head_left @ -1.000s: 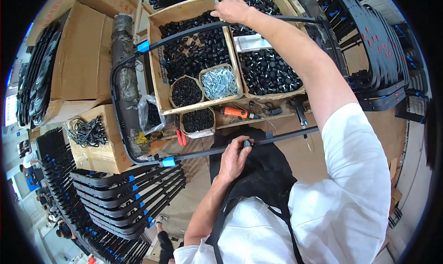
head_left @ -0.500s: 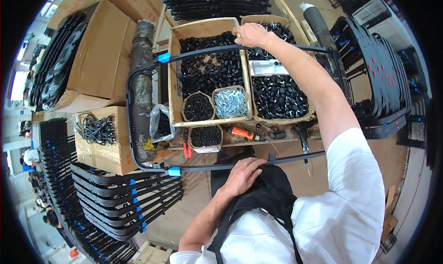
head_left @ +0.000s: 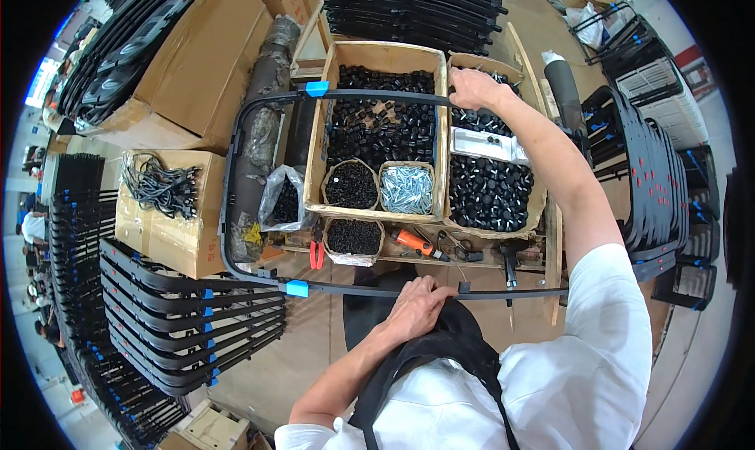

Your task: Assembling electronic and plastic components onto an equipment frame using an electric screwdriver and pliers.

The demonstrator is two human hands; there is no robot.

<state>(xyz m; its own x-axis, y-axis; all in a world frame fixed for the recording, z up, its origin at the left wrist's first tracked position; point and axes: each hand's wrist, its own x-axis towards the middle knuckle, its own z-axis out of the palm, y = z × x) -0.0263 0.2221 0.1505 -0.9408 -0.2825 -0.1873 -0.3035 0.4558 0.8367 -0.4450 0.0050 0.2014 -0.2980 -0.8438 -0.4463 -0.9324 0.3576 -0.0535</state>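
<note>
A large rounded black tubular frame (head_left: 362, 289) with blue clips lies across the workbench, around and over the parts boxes. On its near bar is my left hand (head_left: 417, 304), its fingers closed over the tube beside a small black bracket (head_left: 464, 287). At the far bar, my right hand (head_left: 474, 89) is curled in a fist against the tube; its fingertips are partly hidden, so any small piece inside cannot be made out. Beneath the frame, a wooden box (head_left: 442, 135) holds black caps (head_left: 377, 131), dark screws (head_left: 351, 184) and silver screws (head_left: 406, 189). Right of it, a carton contains black round-headed studs (head_left: 487, 194).
An orange power tool (head_left: 419, 243), red-handled pliers (head_left: 316, 255) and a black tool (head_left: 510, 261) lie along the bench's near side. Cartons (head_left: 177, 72), a cable bundle (head_left: 161, 184) and stacked frames (head_left: 169, 316) stand left. More frames (head_left: 641, 167) are stacked right.
My view has shifted, so the boxes appear further right and slightly lower. Both hands stay at the same two bars of the frame; the left hand's fingers look slightly more bent.
</note>
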